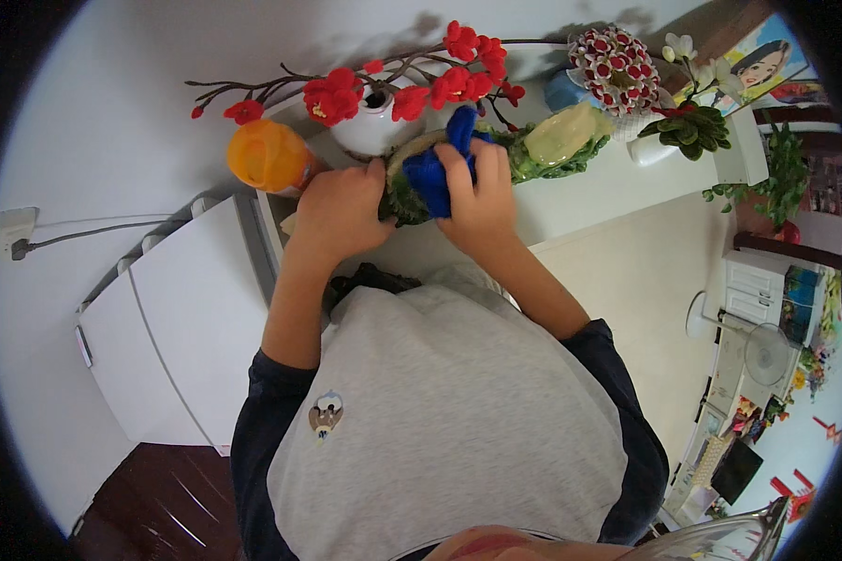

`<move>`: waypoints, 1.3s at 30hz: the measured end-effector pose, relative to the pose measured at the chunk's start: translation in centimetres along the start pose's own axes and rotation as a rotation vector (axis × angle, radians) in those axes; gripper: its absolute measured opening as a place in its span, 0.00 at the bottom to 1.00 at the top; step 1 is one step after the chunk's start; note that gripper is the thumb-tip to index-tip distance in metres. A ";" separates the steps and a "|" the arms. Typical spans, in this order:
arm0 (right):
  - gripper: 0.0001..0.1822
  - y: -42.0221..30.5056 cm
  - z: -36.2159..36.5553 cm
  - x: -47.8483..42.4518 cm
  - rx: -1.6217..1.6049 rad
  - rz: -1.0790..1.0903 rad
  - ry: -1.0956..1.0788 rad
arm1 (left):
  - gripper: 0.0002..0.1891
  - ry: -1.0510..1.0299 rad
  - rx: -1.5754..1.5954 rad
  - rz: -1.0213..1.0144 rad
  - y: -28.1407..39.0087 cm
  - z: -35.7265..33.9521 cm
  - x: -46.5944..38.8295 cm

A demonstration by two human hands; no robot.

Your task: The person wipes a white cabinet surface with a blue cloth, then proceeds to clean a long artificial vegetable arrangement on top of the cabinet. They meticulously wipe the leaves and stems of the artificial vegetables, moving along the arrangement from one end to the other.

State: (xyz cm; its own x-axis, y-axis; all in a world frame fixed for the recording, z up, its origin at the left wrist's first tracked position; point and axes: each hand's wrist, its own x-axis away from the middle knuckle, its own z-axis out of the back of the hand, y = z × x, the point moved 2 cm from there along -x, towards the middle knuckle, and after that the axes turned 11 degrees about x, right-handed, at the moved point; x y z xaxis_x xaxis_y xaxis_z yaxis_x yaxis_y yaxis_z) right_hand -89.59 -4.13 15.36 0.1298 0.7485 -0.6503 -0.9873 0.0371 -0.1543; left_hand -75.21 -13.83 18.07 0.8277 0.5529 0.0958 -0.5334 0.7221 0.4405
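My right hand grips a bunched blue cloth and presses it on a glossy cabbage-shaped ornament. The ornament lies lengthwise on a white cabinet top, its dark green leaves showing left and right of the cloth and its pale part at the right. At the left end, my left hand holds the ornament's leafy edge between fingers and thumb. The cloth and my hands hide the ornament's middle. Just behind stands a white vase with red artificial blossoms on dark branches.
An orange-topped bottle stands beside my left hand. A red-and-white flower ball and a small potted plant are at the right. A white refrigerator adjoins the cabinet on the left. A standing fan is across the room.
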 end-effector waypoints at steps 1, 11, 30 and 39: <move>0.27 -0.1 -0.3 0.4 -0.024 0.034 0.026 | 0.17 0.010 -0.008 -0.017 -0.4 -0.4 0.1; 0.14 -1.6 -0.9 -1.3 0.044 0.223 0.087 | 0.21 -0.025 -0.040 0.072 -1.1 -1.1 0.0; 0.17 -0.1 -2.4 8.8 -0.341 0.301 -0.424 | 0.24 0.014 -0.051 0.033 -0.7 -1.2 0.2; 0.24 0.8 3.5 1.7 -0.278 0.147 0.298 | 0.23 0.014 -0.040 -0.003 -0.8 -0.9 0.1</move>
State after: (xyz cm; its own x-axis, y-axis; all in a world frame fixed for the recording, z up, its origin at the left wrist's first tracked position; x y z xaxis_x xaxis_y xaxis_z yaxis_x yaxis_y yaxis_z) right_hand -90.49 -0.51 16.73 0.0507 0.5069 -0.8605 -0.9404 -0.2658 -0.2120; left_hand -74.84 -13.93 16.91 0.8272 0.5559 0.0819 -0.5373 0.7398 0.4049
